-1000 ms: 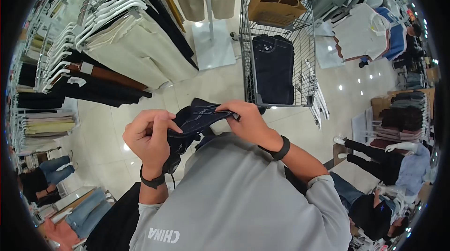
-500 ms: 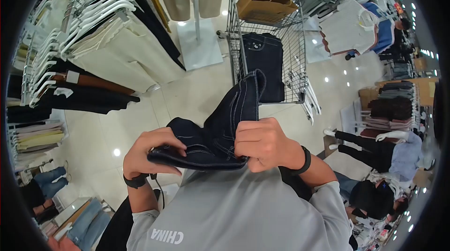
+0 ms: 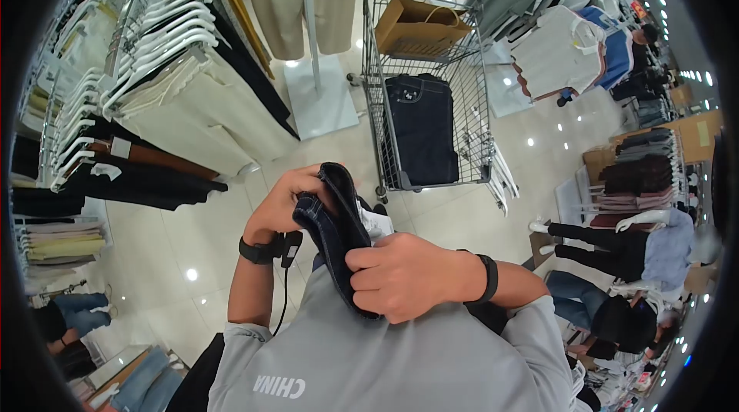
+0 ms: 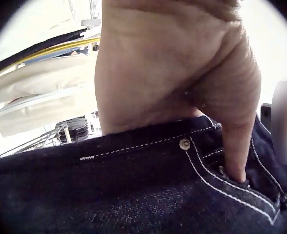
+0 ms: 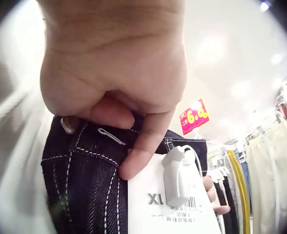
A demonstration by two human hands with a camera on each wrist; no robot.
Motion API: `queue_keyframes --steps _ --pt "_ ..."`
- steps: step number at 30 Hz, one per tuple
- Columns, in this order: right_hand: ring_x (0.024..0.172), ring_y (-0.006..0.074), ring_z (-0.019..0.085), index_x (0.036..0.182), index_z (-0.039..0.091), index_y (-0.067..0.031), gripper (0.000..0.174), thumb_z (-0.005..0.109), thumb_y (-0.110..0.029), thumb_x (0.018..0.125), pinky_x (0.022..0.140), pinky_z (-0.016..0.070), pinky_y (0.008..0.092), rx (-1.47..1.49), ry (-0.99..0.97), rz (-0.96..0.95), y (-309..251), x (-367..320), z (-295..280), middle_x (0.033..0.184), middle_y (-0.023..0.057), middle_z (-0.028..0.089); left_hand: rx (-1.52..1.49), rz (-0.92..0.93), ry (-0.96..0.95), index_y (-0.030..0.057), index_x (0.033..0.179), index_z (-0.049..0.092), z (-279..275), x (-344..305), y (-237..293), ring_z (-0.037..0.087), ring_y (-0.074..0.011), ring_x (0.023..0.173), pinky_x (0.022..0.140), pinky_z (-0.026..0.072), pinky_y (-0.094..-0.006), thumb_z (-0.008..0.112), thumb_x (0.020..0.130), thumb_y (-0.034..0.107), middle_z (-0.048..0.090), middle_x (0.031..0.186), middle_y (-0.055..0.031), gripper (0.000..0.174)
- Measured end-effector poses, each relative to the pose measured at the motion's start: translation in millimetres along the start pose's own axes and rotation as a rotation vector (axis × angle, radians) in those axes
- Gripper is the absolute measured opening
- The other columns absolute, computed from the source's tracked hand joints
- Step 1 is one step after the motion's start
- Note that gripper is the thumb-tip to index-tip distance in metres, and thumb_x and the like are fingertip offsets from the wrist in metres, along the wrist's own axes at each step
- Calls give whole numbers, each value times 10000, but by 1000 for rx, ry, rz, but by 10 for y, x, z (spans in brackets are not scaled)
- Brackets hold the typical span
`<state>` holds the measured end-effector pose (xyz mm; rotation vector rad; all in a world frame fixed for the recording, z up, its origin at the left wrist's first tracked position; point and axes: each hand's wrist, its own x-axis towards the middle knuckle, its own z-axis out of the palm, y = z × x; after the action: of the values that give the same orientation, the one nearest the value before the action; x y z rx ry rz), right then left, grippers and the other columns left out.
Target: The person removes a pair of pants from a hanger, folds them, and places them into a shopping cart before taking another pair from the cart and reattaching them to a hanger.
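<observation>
In the head view a pair of dark blue jeans (image 3: 332,246) with pale stitching is held up in front of the chest, the waistband folded double. My left hand (image 3: 285,200) grips its far side; in the left wrist view the thumb (image 4: 236,151) lies over a pocket edge beside a metal rivet (image 4: 184,144). At the near end of the waistband my right hand (image 3: 404,277) pinches the denim, close to a buttonhole (image 5: 112,136) in the right wrist view. A white paper label (image 5: 142,204) and a white plastic security tag (image 5: 175,183) hang there. The trouser legs are mostly hidden.
Ahead stands a wire shopping cart (image 3: 481,139) with folded dark jeans (image 3: 423,135) and a brown paper bag (image 3: 419,27). Cream trousers (image 3: 188,108) on white hangers line the left. Shirts (image 3: 562,54) hang at the right, near a mannequin (image 3: 662,246).
The jeans were first bunched, then spread wide between both hands. Now the waistband is folded together, with the left hand farther forward and right. The white label has come into view.
</observation>
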<state>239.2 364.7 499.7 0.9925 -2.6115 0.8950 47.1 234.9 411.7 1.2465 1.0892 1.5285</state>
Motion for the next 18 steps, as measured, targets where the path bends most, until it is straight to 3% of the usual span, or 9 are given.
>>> queue_keyframes --steps 1,2,4,6,8,10,11,14,18 --pt "730 170 511 556 503 -110 129 614 -170 582 454 424 268 -26 28 10 7 -36 -25 600 -16 433 140 58 28 9 752 670 -7 26 -21 644 -222 857 773 494 -329 756 649 -2 663 907 -109 135" --pt "730 170 511 556 503 -110 129 614 -170 582 454 424 268 -35 32 11 12 -79 -71 600 -16 433 144 63 20 9 752 670 18 23 -25 644 -222 857 773 494 -329 756 649 -2 663 907 -109 135" --pt "739 173 553 582 510 -100 123 623 -147 576 490 457 279 -171 127 153 69 -176 -195 616 1 453 392 -91 232 -3 794 663 82 -2 67 627 -166 818 741 482 -295 744 643 -42 667 895 -76 176" --pt "827 258 635 698 610 -42 169 554 16 551 612 519 328 -105 380 268 163 -305 -324 790 80 628 370 -44 343 -13 828 656 212 63 72 612 -135 782 717 469 -258 744 634 -70 660 873 -62 220" --pt "825 294 632 759 635 -10 227 538 114 596 691 516 335 -214 545 406 242 -409 -438 845 118 652 393 -36 505 -17 827 653 291 117 138 608 -126 778 705 468 -252 748 636 -70 653 853 -63 220" --pt "815 279 632 830 654 5 258 545 157 653 723 504 314 -257 718 603 245 -521 -478 897 126 665 395 26 504 -21 832 651 316 156 159 617 -137 765 683 473 -250 752 624 -71 656 862 -72 236" --pt "771 225 624 873 662 -7 239 565 138 709 634 506 271 -207 814 661 234 -524 -489 872 108 660 466 32 541 -23 827 651 355 179 197 621 -145 753 670 475 -254 747 622 -76 658 859 -73 233" --pt "760 176 622 878 662 -1 159 615 91 757 617 495 248 -5 940 759 177 -579 -407 855 110 657 577 81 625 -30 819 648 498 304 338 618 -151 746 664 471 -252 733 631 -88 658 855 -79 214" --pt "651 130 614 836 670 13 92 712 -47 780 587 478 230 238 652 753 129 -641 -302 755 84 652 809 155 693 -40 853 662 551 371 331 629 -188 732 656 475 -255 712 634 -99 661 847 -108 232"
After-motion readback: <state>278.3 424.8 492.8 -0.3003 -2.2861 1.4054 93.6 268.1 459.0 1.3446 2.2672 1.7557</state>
